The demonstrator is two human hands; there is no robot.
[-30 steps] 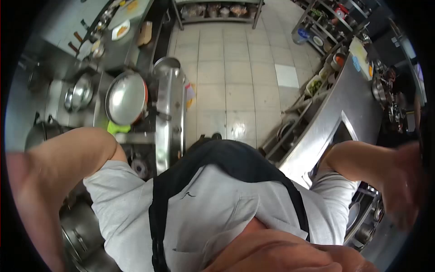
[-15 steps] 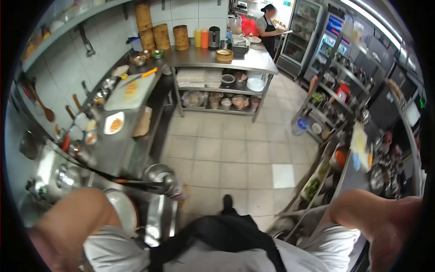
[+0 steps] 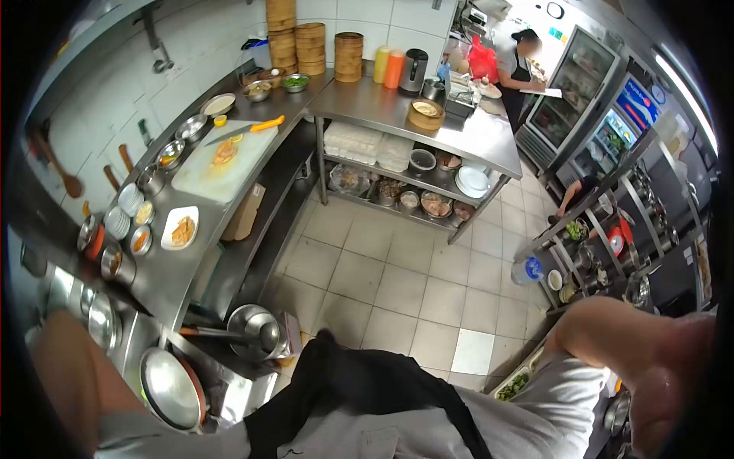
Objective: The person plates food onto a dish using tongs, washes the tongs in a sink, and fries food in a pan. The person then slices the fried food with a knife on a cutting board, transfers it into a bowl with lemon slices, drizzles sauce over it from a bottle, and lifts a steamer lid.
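Both of my arms are bent at the elbow and run up past the edges of the view. My left arm (image 3: 73, 379) is at the lower left, its hand out of sight. On the lower right is my right arm (image 3: 623, 344), and its hand does not show either. Below my left arm's side stands a wok (image 3: 170, 388) on the stove. Ahead on the left counter, a white cutting board (image 3: 202, 180) carries some orange-coloured food (image 3: 225, 153) and a knife with a yellow handle (image 3: 267, 122). A white plate (image 3: 170, 238) of sliced food lies nearer.
Bamboo steamers (image 3: 310, 50), sauce bottles (image 3: 394, 69) and a kettle (image 3: 414, 72) stand on the back counter (image 3: 367, 103). A metal bowl (image 3: 252, 321) sits by the stove. One person (image 3: 516, 73) stands at the back; another person's arm (image 3: 569, 199) shows behind the right shelving (image 3: 638, 164).
My view has turned to the left, so the counters and the standing person appear farther right. My left arm now sits farther toward the left edge. The picture is sharper.
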